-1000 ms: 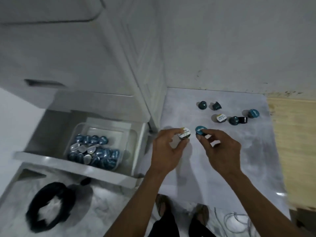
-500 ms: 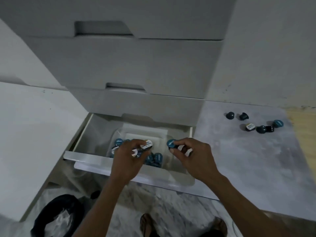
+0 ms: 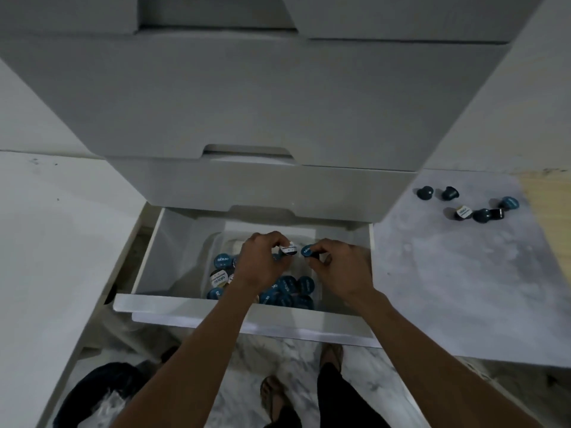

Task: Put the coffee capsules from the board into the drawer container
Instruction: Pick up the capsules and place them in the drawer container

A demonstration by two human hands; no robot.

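Observation:
Both of my hands hover over the clear container (image 3: 213, 242) inside the open white drawer (image 3: 247, 316). My left hand (image 3: 262, 261) pinches a white-lidded capsule (image 3: 289, 250). My right hand (image 3: 340, 267) pinches a blue-lidded capsule (image 3: 307, 251). Several blue capsules (image 3: 290, 288) lie in the container below the hands. On the pale marbled board (image 3: 448, 273) to the right, several dark capsules (image 3: 482, 215) sit near its far edge, one with a white lid (image 3: 463, 212).
Closed white drawer fronts (image 3: 247, 103) rise above the open drawer. A black bin with a white liner (image 3: 95, 396) stands on the marbled floor at lower left. My feet (image 3: 272, 393) are below the drawer front. A wooden surface (image 3: 550, 211) borders the board's right side.
Both hands carried their capsules from the board leftwards to over the drawer container. The view swung left and closer to the drawer.

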